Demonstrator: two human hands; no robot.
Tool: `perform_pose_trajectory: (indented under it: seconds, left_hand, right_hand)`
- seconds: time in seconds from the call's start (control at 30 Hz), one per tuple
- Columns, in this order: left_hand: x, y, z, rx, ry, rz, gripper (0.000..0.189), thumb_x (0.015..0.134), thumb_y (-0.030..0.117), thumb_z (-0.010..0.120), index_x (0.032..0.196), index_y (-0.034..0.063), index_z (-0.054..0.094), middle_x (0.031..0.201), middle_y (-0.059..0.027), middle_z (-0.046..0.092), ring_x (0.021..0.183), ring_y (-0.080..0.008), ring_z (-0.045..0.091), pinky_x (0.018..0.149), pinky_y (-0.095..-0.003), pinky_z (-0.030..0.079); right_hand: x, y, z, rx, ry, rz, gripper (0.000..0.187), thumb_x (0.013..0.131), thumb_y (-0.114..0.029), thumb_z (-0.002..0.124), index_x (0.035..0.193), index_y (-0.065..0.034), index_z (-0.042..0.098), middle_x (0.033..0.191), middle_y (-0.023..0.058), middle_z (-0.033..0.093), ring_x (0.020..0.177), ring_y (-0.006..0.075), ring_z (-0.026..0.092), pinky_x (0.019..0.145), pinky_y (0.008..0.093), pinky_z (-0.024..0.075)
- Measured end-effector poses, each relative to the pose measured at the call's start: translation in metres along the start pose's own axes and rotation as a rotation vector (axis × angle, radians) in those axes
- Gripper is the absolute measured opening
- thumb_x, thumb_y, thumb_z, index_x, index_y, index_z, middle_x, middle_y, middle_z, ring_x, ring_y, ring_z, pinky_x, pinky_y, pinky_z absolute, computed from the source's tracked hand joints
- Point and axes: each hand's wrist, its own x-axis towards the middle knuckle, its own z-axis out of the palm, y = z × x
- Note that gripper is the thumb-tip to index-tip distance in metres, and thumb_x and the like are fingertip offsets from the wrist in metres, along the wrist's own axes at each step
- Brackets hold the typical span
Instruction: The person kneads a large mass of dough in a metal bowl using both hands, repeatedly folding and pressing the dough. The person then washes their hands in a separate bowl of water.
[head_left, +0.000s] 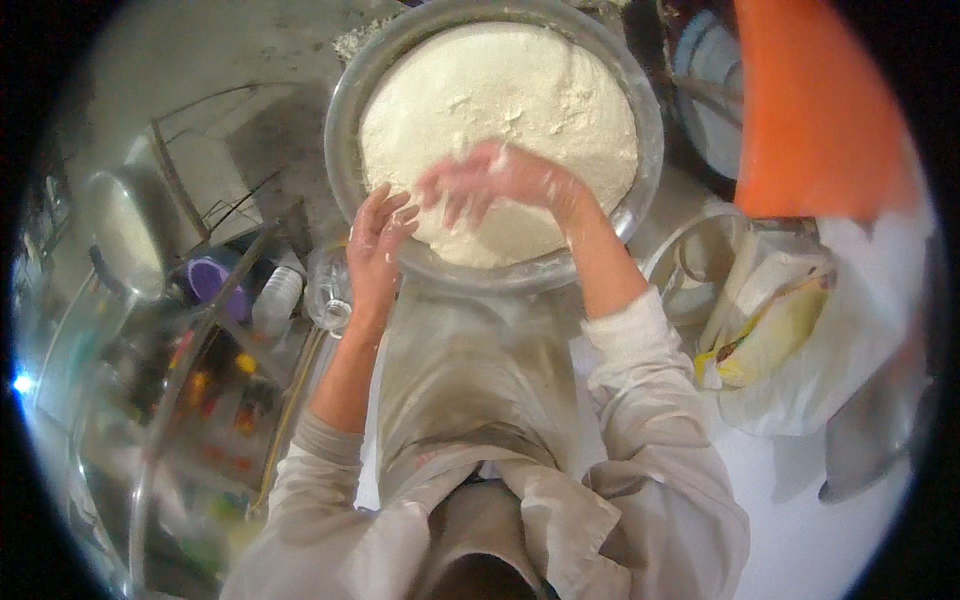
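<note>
A large round metal basin (341, 142) in front of me holds a broad, pale mass of dough (517, 90) that nearly fills it. My left hand (381, 225) is at the basin's near left rim, fingers apart and bent, with bits of dough stuck to the skin; nothing is held in it. My right hand (487, 180) is over the near middle of the dough, blurred, with its fingers pointing left towards my left hand. Whether it touches the dough or holds a bit of it cannot be told.
On the left are a metal bowl (131, 232), a purple container (217, 285), a clear plastic bottle (279, 300) and a metal rack frame (161, 405). On the right stand an orange panel (821, 112), a translucent bucket (697, 259) and a yellow-and-white sack (780, 322).
</note>
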Motion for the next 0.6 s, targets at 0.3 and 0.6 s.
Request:
perform_pose_trajectory:
  seconds: [0.3,0.6]
  left_hand:
    - [-0.020,0.015,0.008,0.054,0.041,0.033,0.050,0.100,0.016,0.055,0.145,-0.0011,0.042,0.136,-0.0189,0.056,0.122,-0.0274,0.059,0.103,-0.0377,0.048]
    - [0.016,0.016,-0.024,-0.280,-0.172,-0.143,0.067,0.107,0.046,0.039,0.150,-0.0046,0.032,0.144,-0.0236,0.048,0.135,-0.0336,0.048,0.114,-0.0440,0.039]
  right_hand:
    - [-0.033,0.012,0.046,-1.338,0.375,-0.196,0.033,0.087,-0.007,0.058,0.118,-0.0099,0.068,0.112,0.0124,0.064,0.114,0.0328,0.059,0.095,0.0462,0.0503]
    - [-0.023,0.010,0.067,-0.256,0.771,-0.045,0.053,0.101,-0.041,0.052,0.140,-0.0049,0.053,0.145,0.0157,0.052,0.136,0.0330,0.046,0.109,0.0477,0.0417]
